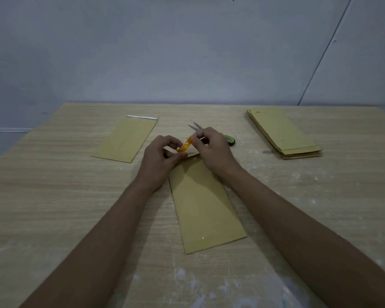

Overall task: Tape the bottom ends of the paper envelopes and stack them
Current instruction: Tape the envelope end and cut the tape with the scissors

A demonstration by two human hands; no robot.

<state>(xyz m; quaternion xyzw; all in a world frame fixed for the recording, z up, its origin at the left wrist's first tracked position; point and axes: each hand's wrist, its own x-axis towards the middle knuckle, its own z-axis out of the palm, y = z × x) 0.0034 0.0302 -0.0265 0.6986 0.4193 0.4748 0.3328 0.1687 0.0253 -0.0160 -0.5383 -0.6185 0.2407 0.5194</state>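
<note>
A brown paper envelope (203, 205) lies lengthwise in the middle of the wooden table (53, 196). Above its far end, both hands hold a small orange tape roll (184, 147). My left hand (162, 158) grips the roll from the left and below. My right hand (211, 147) pinches it at the top with fingertips. A single envelope (126, 138) with a white strip at its far end lies at the back left. A stack of several envelopes (283, 134) sits at the back right.
Scissors (197, 127) with a green handle (229, 140) lie just behind my right hand, partly hidden by it. A grey wall stands right behind the table's far edge. White dusty smears mark the table near the front and right.
</note>
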